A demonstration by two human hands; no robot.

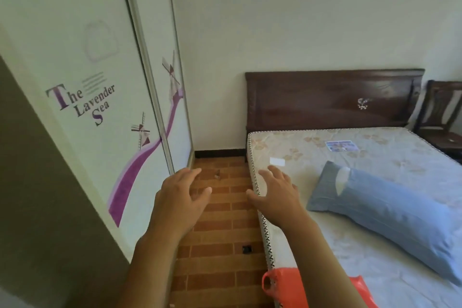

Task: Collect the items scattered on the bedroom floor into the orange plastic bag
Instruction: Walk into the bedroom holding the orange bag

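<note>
where brick-patterned floor [220,232] shows: crinkly (glossy) orange plastic bag [287,287]

Single head-worn wide-angle view, no second view to share. Looks forward and down along brick-pattern floor strip [220,210] between wardrobe doors [82,97] at left and mattress [375,157] at right. Faces far wall and dark headboard [332,100]. Both forearms close in foreground; frame tilted, edges bowed
</note>
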